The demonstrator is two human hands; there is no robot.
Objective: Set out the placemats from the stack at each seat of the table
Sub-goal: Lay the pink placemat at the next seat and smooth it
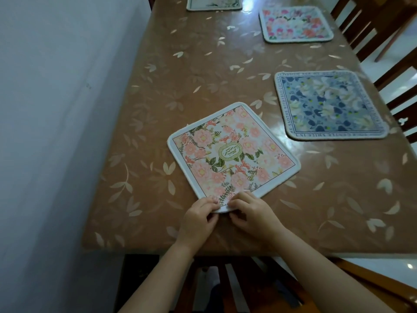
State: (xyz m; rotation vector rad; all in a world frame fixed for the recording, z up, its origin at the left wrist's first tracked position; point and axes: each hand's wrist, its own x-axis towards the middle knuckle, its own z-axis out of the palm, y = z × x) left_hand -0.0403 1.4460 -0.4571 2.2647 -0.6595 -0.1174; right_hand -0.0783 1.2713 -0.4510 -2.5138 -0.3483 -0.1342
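Both hands form the grip at the near corner of the pink floral placemat (232, 155): the left hand (198, 220) pinches that corner from the left side, the right hand (252, 214) from the right, fingers of each closed on the white border, with the thumbs on top of the cloth. The corner peeks out between the two hands, just lifted or curled at the tip; the rest of the mat lies flat on the counter (203, 71), stretching away from the hands and turned at an angle to the counter's near edge, so it sits like a diamond. The mat lies near the near end of the counter, a little left of centre. To the right and farther off lies a blue floral placemat (329, 105) beside the right edge, well apart from the hands. Beyond it along the same edge lies a multicoloured floral placemat (295, 23), and at the far end a pale placemat (214, 3), only partly in view. Wooden chairs (370, 30) stand along the right side
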